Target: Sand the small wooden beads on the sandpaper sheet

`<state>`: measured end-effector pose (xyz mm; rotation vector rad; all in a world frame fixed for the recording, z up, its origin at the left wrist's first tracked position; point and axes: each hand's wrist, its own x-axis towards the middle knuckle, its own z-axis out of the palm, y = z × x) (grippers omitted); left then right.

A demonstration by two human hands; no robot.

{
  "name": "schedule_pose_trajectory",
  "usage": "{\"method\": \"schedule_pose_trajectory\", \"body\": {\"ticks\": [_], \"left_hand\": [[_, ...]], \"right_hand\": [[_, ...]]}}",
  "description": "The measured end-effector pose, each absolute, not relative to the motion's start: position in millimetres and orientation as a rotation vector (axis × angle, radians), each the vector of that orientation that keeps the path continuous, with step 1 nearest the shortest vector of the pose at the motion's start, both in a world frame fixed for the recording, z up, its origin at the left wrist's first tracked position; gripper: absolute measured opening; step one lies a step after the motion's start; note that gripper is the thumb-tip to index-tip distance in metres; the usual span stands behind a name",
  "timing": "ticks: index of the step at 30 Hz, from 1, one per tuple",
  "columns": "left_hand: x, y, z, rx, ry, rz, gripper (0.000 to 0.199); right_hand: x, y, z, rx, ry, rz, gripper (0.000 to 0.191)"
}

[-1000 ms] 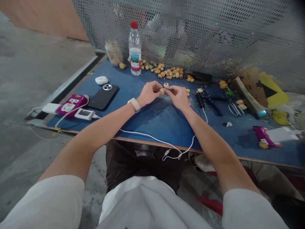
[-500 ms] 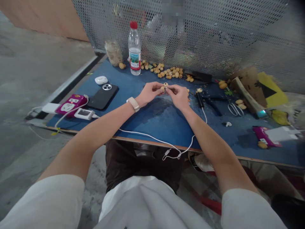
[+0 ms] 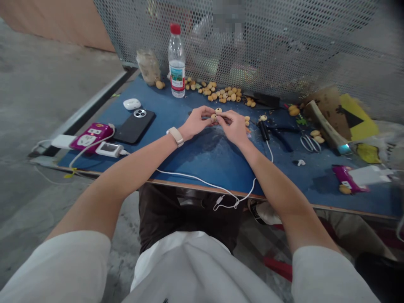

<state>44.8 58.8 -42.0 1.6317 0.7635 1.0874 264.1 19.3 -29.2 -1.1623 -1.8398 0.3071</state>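
Over the middle of the blue table, my left hand (image 3: 198,121) and my right hand (image 3: 234,126) meet at the fingertips. Between them are small round tan pieces (image 3: 218,111), one of which shows a dark hole. My left fingers are closed on these pieces, and my right thumb and forefinger pinch them from the other side. Behind my hands lies a row of similar tan pieces (image 3: 233,96). Just right of my right hand, a few more pieces (image 3: 247,120) rest on the table beside a black-handled tool (image 3: 263,131) with a white cable.
A bottle (image 3: 177,63) stands behind, near a plastic bag (image 3: 148,67). At left lie a phone (image 3: 135,128), a white case (image 3: 131,104) and a purple power strip (image 3: 92,136). Pliers (image 3: 282,136), scissors (image 3: 310,143) and cardboard (image 3: 325,105) are at right. A white cable (image 3: 195,179) crosses the front edge.
The whole view has shifted slightly. My right fingers have changed their position a little on the tan pieces; both hands stay together.
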Motion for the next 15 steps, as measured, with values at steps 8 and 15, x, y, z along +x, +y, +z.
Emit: {"method": "schedule_pose_trajectory", "body": {"ticks": [8, 15], "left_hand": [[38.4, 63.2, -46.1, 1.882, 0.801, 1.108, 0.02], [36.0, 64.1, -47.8, 2.022, 0.797, 1.079, 0.019]], "right_hand": [[263.2, 21.1, -32.5, -1.282, -1.966, 0.392, 0.033], [267.2, 21.9, -25.8, -1.34, -2.054, 0.263, 0.029]]}}
